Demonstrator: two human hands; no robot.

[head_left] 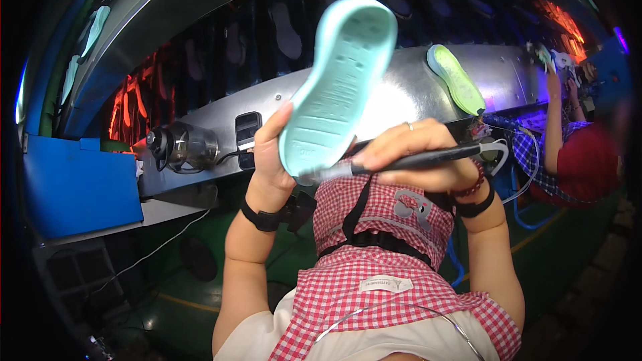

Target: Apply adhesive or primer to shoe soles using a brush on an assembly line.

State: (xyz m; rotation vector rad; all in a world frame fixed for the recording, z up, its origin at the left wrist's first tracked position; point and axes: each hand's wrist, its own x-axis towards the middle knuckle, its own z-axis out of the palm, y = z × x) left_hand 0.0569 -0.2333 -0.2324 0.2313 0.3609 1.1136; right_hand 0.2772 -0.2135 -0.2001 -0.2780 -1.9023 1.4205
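My left hand (269, 154) grips a mint-green shoe sole (334, 83) along its lower left edge, holding it tilted with the hollow side facing me. My right hand (421, 150) is closed round a slim black pen-shaped power tool (438, 159) with a pale cord at its rear end. The tool's tip, blurred by motion, lies at the lower end of the sole, close to my left hand; whether it touches the rim I cannot tell.
A steel ledge (408, 87) runs along a dark rack of shoe soles. On it lie a yellow-green sole (456, 80) and a glass jug (194, 146). A blue box (80, 187) stands left. At right, a co-worker (568, 147) handles soles. A white cord (160, 244) hangs below the ledge.
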